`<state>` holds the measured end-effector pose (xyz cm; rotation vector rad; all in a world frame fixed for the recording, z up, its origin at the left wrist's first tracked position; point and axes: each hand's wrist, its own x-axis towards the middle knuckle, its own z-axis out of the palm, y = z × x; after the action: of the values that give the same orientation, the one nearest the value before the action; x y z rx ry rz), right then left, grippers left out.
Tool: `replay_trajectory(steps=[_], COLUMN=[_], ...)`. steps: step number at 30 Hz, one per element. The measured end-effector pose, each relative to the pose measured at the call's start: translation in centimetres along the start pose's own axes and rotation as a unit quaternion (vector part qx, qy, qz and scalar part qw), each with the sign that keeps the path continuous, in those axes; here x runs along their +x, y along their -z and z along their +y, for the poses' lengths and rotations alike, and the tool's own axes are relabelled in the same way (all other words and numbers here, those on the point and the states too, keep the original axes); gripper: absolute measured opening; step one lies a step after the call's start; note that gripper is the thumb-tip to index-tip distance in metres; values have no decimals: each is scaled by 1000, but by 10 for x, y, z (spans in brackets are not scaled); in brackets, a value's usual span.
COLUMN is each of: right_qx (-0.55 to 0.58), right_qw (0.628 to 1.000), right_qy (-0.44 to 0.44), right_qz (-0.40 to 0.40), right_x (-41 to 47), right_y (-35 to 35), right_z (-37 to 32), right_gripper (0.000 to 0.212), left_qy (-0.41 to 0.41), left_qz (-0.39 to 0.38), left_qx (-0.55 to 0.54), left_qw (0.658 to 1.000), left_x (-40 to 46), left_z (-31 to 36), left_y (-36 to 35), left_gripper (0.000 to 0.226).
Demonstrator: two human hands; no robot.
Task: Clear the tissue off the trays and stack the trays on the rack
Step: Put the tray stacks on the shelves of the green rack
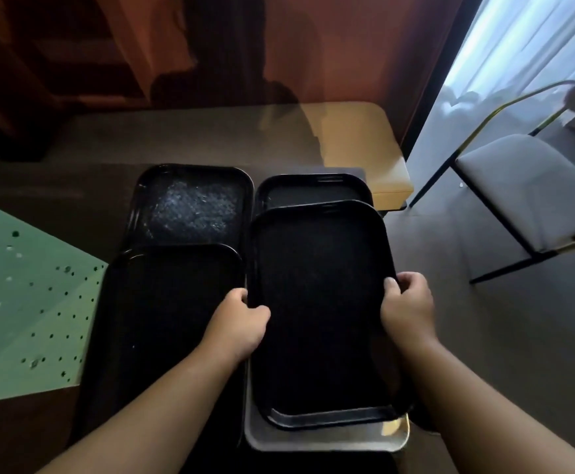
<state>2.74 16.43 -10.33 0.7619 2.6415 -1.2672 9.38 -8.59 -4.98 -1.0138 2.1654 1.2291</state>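
Note:
I hold a black tray [320, 302] by its long edges, raised over a grey tray [323, 439] beneath it. My left hand [241, 323] grips its left rim, and my right hand [407, 306] grips its right rim. Another black tray [313, 189] lies beyond it, partly covered. To the left, a black tray [173, 302] lies near me, and a scratched, glinting black tray [193, 206] lies behind it. No tissue shows on any tray.
A green perforated board [22, 302] lies at the left. A yellow-topped table [364, 138] stands behind the trays. A grey-seated chair [518, 196] with a thin metal frame stands at the right by a bright curtained window [518, 46].

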Motion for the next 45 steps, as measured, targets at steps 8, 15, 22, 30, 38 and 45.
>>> replay_trajectory(steps=[8, 15, 22, 30, 38, 45], right_qx=[6, -117, -157, 35, 103, 89], right_qw=[998, 991, 978, 990, 987, 983], right_qy=[-25, -36, -49, -28, -28, -21], right_qz=[-64, -59, -130, -136, -118, -157], right_x=[55, 50, 57, 13, -55, -126], right_y=[-24, -35, -21, 22, 12, -48], right_z=[-43, -34, -30, -47, -47, -42], right_gripper=[47, 55, 41, 31, 30, 20], left_qy=[-66, -91, -101, -42, -12, -28], left_qz=[-13, -83, -75, 73, 201, 178], left_qx=[-20, 124, 73, -28, 128, 112], left_qw=[998, 985, 989, 996, 971, 977], left_x=[46, 44, 34, 28, 1, -22], left_z=[47, 51, 35, -31, -137, -210], left_y=[5, -6, 3, 62, 100, 119], left_gripper=[73, 74, 62, 41, 57, 60])
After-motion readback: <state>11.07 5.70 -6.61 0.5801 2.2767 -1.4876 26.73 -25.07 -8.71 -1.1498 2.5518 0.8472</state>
